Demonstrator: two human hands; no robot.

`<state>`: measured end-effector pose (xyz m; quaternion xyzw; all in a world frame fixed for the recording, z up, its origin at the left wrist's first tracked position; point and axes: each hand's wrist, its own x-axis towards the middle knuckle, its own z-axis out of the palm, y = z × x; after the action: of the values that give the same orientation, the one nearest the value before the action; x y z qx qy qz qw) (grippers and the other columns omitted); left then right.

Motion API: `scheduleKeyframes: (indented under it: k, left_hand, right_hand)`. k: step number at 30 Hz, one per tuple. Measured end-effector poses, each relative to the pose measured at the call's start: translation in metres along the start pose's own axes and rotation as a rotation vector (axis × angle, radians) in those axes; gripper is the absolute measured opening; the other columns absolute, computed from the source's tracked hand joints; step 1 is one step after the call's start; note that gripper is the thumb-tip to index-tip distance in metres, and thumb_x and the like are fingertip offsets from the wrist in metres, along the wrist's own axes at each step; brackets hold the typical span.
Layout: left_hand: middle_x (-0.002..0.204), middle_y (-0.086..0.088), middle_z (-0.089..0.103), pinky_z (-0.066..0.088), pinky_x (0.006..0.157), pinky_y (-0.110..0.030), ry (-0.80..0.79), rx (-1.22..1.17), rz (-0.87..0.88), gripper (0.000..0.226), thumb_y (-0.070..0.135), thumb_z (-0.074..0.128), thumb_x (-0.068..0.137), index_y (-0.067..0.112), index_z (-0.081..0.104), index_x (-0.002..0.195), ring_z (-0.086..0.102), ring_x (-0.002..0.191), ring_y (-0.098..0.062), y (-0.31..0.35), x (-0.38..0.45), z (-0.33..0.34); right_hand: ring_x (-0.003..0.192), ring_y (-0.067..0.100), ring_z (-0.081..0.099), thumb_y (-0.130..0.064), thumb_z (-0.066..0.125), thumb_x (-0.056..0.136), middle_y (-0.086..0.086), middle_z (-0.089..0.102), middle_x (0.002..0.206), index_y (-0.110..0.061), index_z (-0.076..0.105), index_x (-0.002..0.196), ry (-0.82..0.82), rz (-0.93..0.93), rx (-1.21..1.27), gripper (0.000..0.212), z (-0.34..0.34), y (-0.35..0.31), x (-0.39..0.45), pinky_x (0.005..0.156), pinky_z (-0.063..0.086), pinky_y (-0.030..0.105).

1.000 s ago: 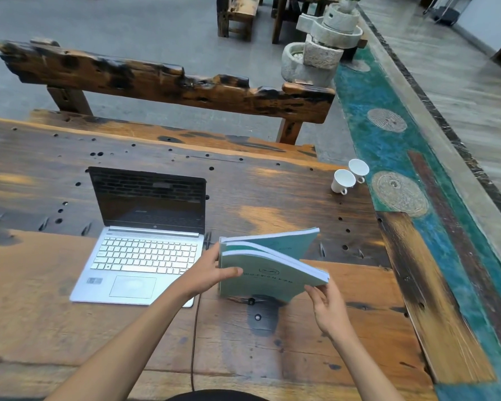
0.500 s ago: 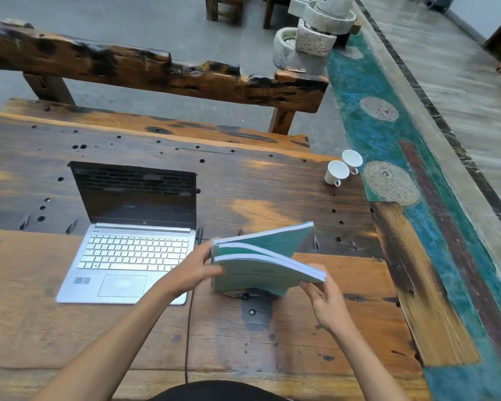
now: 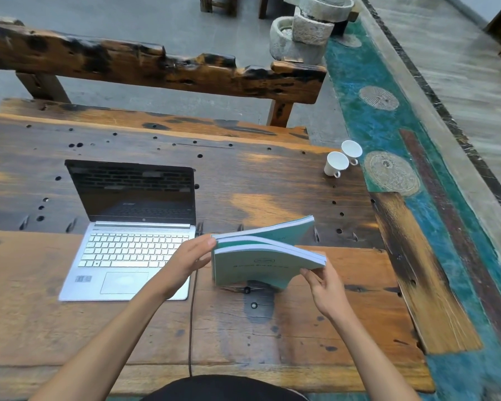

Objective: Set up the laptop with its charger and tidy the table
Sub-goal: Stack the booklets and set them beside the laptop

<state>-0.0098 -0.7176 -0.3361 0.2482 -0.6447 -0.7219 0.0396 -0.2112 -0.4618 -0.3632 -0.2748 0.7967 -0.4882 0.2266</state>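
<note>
A silver laptop (image 3: 129,241) stands open with a dark screen on the wooden table (image 3: 272,328). A dark charger cable (image 3: 192,322) runs from the laptop's right side to the table's near edge. Right of the laptop, three teal booklets (image 3: 258,264) stand on edge in a stack, fanned apart at their right ends. My left hand (image 3: 190,257) holds the stack's left end. My right hand (image 3: 324,287) pinches the front booklet's right corner.
Two small white cups (image 3: 343,160) sit near the table's far right corner. A rough wooden bench (image 3: 156,70) stands beyond the far edge. Stacked stone millstones (image 3: 304,33) stand on the floor further back, beside a teal floor strip (image 3: 388,134).
The booklets have stayed upright between both hands, settling a little lower on the table. The view has shifted slightly.
</note>
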Motion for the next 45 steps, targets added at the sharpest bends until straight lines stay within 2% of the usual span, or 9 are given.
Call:
scheduleKeyframes:
  k: [11, 16, 19, 21, 26, 30, 33, 38, 45]
  left_hand:
    - [0.133, 0.007, 0.066, 0.037, 0.114, -0.052, 0.006, -0.049, -0.043, 0.058, 0.07, 0.052, 0.089, 0.028, 0.067, 0.126, 0.058, 0.127, -0.009, 0.015, 0.006, 0.004]
    - [0.126, -0.003, 0.068, 0.039, 0.112, -0.054, -0.039, -0.013, -0.022, 0.056, 0.061, 0.056, 0.088, 0.019, 0.068, 0.122, 0.059, 0.124, -0.021, 0.013, 0.008, 0.016]
    - [0.116, -0.007, 0.067, 0.041, 0.107, -0.049, -0.002, -0.022, -0.003, 0.062, 0.062, 0.056, 0.086, 0.008, 0.064, 0.114, 0.061, 0.109, -0.014, 0.011, 0.008, 0.015]
    - [0.121, -0.006, 0.066, 0.041, 0.108, -0.046, 0.018, -0.041, -0.004, 0.058, 0.06, 0.054, 0.087, 0.011, 0.066, 0.115, 0.06, 0.117, -0.015, 0.009, 0.006, 0.01]
    - [0.122, 0.001, 0.068, 0.041, 0.109, -0.049, 0.015, -0.051, -0.003, 0.05, 0.056, 0.05, 0.087, 0.02, 0.071, 0.116, 0.058, 0.123, -0.017, 0.004, 0.003, 0.005]
    - [0.117, 0.001, 0.069, 0.042, 0.109, -0.053, -0.024, -0.015, 0.029, 0.046, 0.053, 0.049, 0.09, 0.019, 0.07, 0.111, 0.062, 0.116, -0.015, 0.002, 0.003, 0.008]
    - [0.118, -0.002, 0.068, 0.043, 0.109, -0.053, -0.029, -0.008, 0.038, 0.047, 0.057, 0.051, 0.089, 0.021, 0.068, 0.115, 0.062, 0.115, -0.018, -0.001, 0.002, 0.01]
    - [0.12, 0.004, 0.066, 0.05, 0.085, -0.019, -0.103, 0.122, 0.14, 0.06, 0.056, 0.075, 0.08, 0.023, 0.056, 0.127, 0.064, 0.109, -0.007, -0.008, -0.001, 0.01]
    - [0.12, 0.021, 0.069, 0.053, 0.094, -0.019, 0.159, 0.209, 0.199, 0.048, 0.018, 0.079, 0.085, 0.054, 0.065, 0.114, 0.062, 0.117, -0.001, -0.023, 0.011, 0.019]
  right_hand:
    - [0.111, -0.003, 0.061, -0.005, 0.06, 0.099, -0.023, 0.067, 0.112, -0.025, 0.058, 0.121, -0.034, -0.011, 0.012, 0.031, -0.003, 0.008, -0.008, 0.091, 0.044, 0.006]
    - [0.107, -0.005, 0.063, -0.004, 0.061, 0.098, -0.026, 0.069, 0.111, -0.04, 0.057, 0.115, 0.005, 0.044, 0.009, 0.041, 0.0, 0.007, 0.0, 0.087, 0.045, 0.008]
    - [0.112, -0.003, 0.062, -0.011, 0.062, 0.098, -0.02, 0.063, 0.118, -0.048, 0.053, 0.113, 0.031, 0.101, 0.014, 0.041, 0.004, 0.007, 0.008, 0.085, 0.046, 0.01]
    - [0.116, -0.001, 0.06, -0.014, 0.062, 0.098, -0.015, 0.056, 0.123, -0.052, 0.049, 0.114, 0.036, 0.112, 0.009, 0.043, 0.005, 0.005, 0.012, 0.081, 0.047, 0.008]
    - [0.121, 0.013, 0.06, -0.02, 0.074, 0.091, -0.006, 0.043, 0.147, -0.041, 0.03, 0.141, -0.061, 0.156, 0.058, 0.07, -0.006, -0.004, 0.027, 0.102, 0.049, 0.037]
    - [0.112, -0.01, 0.059, -0.016, 0.07, 0.095, -0.008, 0.055, 0.137, -0.036, 0.027, 0.151, -0.179, 0.164, 0.042, 0.074, -0.01, -0.013, 0.041, 0.08, 0.048, 0.004]
    - [0.113, -0.009, 0.058, -0.018, 0.068, 0.096, -0.014, 0.062, 0.127, -0.036, 0.05, 0.125, -0.185, 0.156, -0.049, 0.039, -0.008, -0.016, 0.048, 0.085, 0.048, 0.009]
    - [0.108, -0.011, 0.059, -0.019, 0.069, 0.095, -0.019, 0.065, 0.12, -0.038, 0.054, 0.12, -0.173, 0.137, -0.006, 0.035, -0.008, -0.014, 0.052, 0.1, 0.049, 0.025]
    - [0.126, 0.009, 0.056, -0.022, 0.064, 0.099, -0.019, 0.062, 0.129, -0.031, 0.048, 0.132, -0.149, 0.163, 0.098, 0.038, 0.003, -0.007, 0.047, 0.108, 0.045, 0.032]
